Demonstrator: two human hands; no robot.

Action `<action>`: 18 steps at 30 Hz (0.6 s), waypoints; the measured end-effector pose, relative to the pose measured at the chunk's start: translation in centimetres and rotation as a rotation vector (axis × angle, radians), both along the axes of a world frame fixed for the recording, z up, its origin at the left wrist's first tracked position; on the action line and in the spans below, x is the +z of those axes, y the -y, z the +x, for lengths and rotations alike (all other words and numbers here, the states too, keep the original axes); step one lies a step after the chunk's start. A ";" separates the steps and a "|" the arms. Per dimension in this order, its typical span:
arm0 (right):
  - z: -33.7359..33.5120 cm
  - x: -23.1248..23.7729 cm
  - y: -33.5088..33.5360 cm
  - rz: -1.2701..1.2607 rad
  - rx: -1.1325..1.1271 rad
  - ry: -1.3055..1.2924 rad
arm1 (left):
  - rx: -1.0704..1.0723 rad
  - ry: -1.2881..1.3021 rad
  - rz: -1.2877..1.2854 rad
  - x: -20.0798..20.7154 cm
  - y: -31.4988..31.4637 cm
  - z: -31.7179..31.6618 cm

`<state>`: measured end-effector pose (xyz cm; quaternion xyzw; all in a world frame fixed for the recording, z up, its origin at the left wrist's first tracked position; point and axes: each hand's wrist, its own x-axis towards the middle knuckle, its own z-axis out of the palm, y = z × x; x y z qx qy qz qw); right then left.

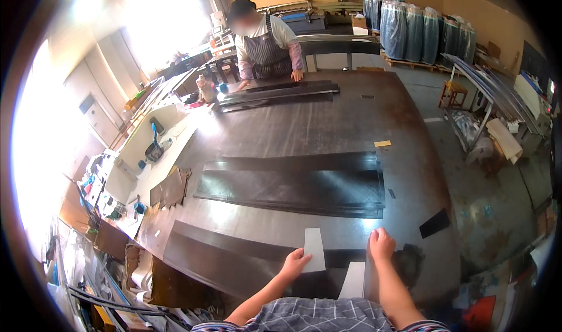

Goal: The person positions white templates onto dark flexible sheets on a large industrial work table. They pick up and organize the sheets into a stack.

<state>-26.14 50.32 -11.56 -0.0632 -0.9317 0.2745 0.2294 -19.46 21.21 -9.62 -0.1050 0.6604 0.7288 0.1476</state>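
Note:
My left hand (294,264) pinches the lower left edge of a flat, light grey rectangular piece (314,247), held above the near side of the big table. My right hand (382,244) is closed at the upper end of a dark strip (369,276), which runs back toward my body. Between my forearms, a second pale piece (352,280) lies beside that strip, its near end hidden by my apron. Beneath my left hand a long dark sheet (216,245) stretches along the near table edge. Farther in, a stack of dark sheets (287,185) lies flat across the middle.
Across the dark table (374,115) a person (266,45) in a striped apron stands with both hands by more dark strips (281,95). A small yellow piece (382,143) and a black offcut (435,223) rest toward the right side. Wrapped rolls (410,30) stand at the back.

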 end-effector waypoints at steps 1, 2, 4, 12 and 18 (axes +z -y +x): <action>0.0 0.0 0.0 -0.001 -0.003 0.007 | -0.012 0.002 -0.018 0.1 0.0 0.0; 0.1 -0.1 0.1 -0.001 -0.007 0.014 | -0.025 0.004 -0.035 0.3 0.1 0.1; 0.0 0.1 0.0 0.012 -0.012 0.022 | -0.038 0.004 -0.057 0.6 0.0 -0.1; 0.0 0.2 0.0 0.028 -0.014 0.021 | -0.035 -0.001 -0.080 0.2 0.0 0.0; 0.0 0.2 -0.1 0.033 -0.013 0.024 | -0.022 -0.014 -0.028 -0.3 0.0 -0.1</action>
